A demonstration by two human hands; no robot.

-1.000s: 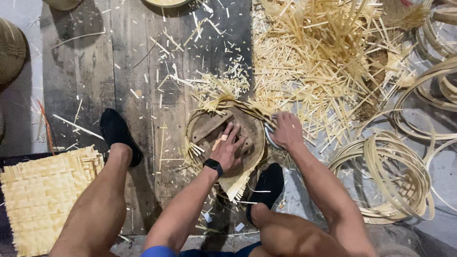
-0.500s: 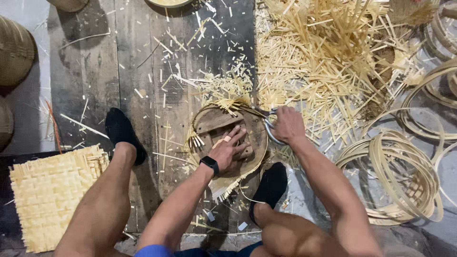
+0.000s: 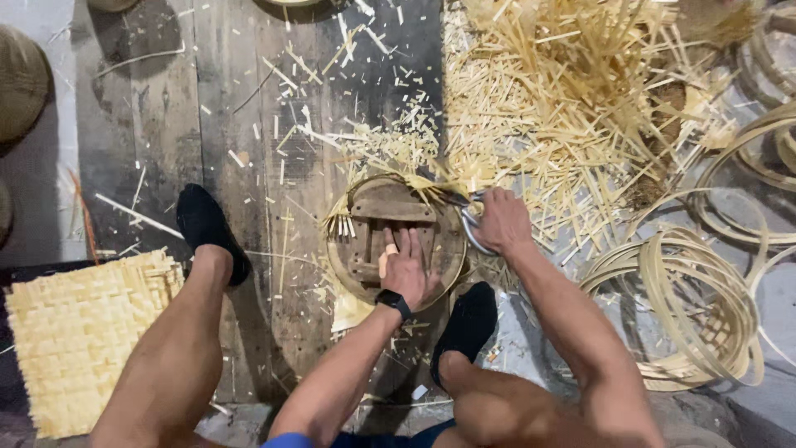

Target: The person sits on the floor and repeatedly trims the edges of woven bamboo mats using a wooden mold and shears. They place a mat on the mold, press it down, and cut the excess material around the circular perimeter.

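Round wooden form [image 3: 390, 217]: dark, worn, matt timber. Shears [image 3: 466, 217]: dull grey metal. Woven mat [image 3: 79, 332]: pale split bamboo, matt, ribbed. Hoops [image 3: 705, 315]: smooth bent bamboo strip. Floor planks [image 3: 166, 124]: rough, weathered, dark wood. Wristband [image 3: 395, 302]: black, matt.

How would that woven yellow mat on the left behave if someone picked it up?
The woven mat is probably light, being thin flat strips. It would likely flex rather than flop, since the strips look stiff. Its loose, uneven edges might fray or shed pieces.
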